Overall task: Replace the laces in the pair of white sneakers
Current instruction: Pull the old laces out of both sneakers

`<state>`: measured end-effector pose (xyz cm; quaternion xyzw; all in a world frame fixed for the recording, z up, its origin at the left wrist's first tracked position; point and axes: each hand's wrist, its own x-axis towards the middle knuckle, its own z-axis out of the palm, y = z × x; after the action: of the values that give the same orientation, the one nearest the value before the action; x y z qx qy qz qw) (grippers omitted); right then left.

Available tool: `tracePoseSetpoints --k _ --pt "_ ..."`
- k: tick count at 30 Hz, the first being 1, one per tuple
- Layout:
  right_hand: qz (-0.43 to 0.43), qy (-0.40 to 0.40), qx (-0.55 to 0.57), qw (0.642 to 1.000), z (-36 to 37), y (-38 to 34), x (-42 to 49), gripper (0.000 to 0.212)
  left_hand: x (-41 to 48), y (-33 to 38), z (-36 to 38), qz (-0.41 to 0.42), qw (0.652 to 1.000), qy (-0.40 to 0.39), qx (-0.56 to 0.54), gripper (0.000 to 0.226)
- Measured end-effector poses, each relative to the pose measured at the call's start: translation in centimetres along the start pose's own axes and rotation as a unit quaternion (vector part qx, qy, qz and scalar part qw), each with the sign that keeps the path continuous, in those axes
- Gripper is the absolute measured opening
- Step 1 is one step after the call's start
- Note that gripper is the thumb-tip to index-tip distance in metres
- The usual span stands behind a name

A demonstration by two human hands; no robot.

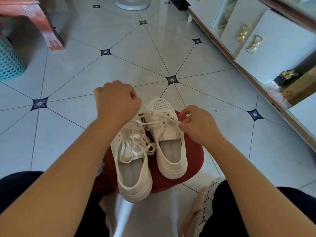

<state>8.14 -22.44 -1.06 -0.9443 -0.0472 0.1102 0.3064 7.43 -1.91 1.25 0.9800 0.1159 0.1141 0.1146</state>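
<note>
On the red stool (193, 158), beside the left sneaker (135, 177), the right sneaker (171, 156) seems mid-lacing: the grip of the left hand (116, 101) is clamped on one strand of lace (153, 124), the right hand (198, 124) pinches another, which next needs feeding through an eyelet and pulling snug.

Reaches forward and down with both bare forearms. Clenches the left hand (118, 101) into a fist, back of the hand up, around a flat white fabric lace (144, 106). Pinches a strand of that lace between thumb and forefinger of the right hand (199, 124), with its other fingers curled.
</note>
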Motion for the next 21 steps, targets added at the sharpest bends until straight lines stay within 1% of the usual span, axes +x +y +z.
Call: tracePoseSetpoints --k 1,4,6,7,9,11,12,13,14,15,16,17,18,19,20,21 --pt "-0.002 0.000 -0.002 1.000 0.0 -0.1 0.0 0.023 -0.2 0.2 0.0 0.023 0.999 -0.028 0.004 0.020" --pt "-0.010 0.005 -0.010 1.000 0.1 -0.3 -0.1 0.024 -2.2 3.0 2.2 0.142 0.987 -0.081 -0.002 0.033" --pt "-0.018 0.008 -0.011 1.000 0.2 -0.2 -0.2 0.024 -3.4 5.1 4.1 0.211 0.974 -0.076 0.030 0.030" --pt "-0.021 0.008 -0.011 1.000 0.2 -0.1 -0.2 0.022 -3.6 5.7 4.7 0.223 0.972 -0.065 0.040 0.026" --pt "-0.022 0.007 -0.011 1.000 0.2 0.0 -0.3 0.020 -3.4 6.1 5.2 0.218 0.973 -0.052 0.047 0.018" --pt "-0.016 0.008 -0.011 1.000 0.1 0.3 -0.2 0.021 -2.9 6.0 4.8 0.201 0.978 -0.042 0.023 0.019" --pt "-0.009 0.010 -0.010 1.000 0.0 0.3 -0.1 0.022 -2.5 5.6 4.1 0.169 0.985 -0.036 -0.023 0.021" --pt "-0.002 0.011 -0.009 1.000 -0.1 0.4 0.0 0.021 -1.8 4.9 3.1 0.114 0.988 -0.033 -0.099 0.021" --pt "0.005 0.011 -0.006 1.000 -0.1 0.5 0.0 0.020 -1.2 4.1 2.0 0.058 0.980 -0.047 -0.184 0.020" --pt "0.010 0.009 -0.002 1.000 -0.1 0.5 0.1 0.020 -0.7 3.2 1.3 0.022 0.967 -0.064 -0.247 0.020" --pt "0.008 0.006 -0.001 1.000 -0.1 0.4 0.2 0.020 -0.4 2.3 0.6 0.026 0.963 -0.086 -0.254 0.018" --pt "0.003 0.002 -0.004 1.000 0.0 0.3 0.2 0.020 -0.5 1.7 0.2 0.057 0.972 -0.115 -0.195 0.014" --pt "-0.005 0.000 -0.010 1.000 0.1 0.1 0.2 0.021 -0.9 1.6 0.0 0.089 0.978 -0.149 -0.115 0.019" --pt "-0.011 0.000 -0.017 1.000 0.3 0.0 0.2 0.022 -1.3 1.7 0.4 0.120 0.975 -0.177 -0.057 0.032" --pt "-0.015 0.002 -0.021 1.000 0.4 -0.1 0.2 0.022 -2.0 2.3 0.9 0.137 0.969 -0.203 -0.040 0.043" --pt "-0.017 0.006 -0.024 1.000 0.4 -0.2 0.1 0.022 -2.6 3.1 1.6 0.148 0.963 -0.219 -0.044 0.048"
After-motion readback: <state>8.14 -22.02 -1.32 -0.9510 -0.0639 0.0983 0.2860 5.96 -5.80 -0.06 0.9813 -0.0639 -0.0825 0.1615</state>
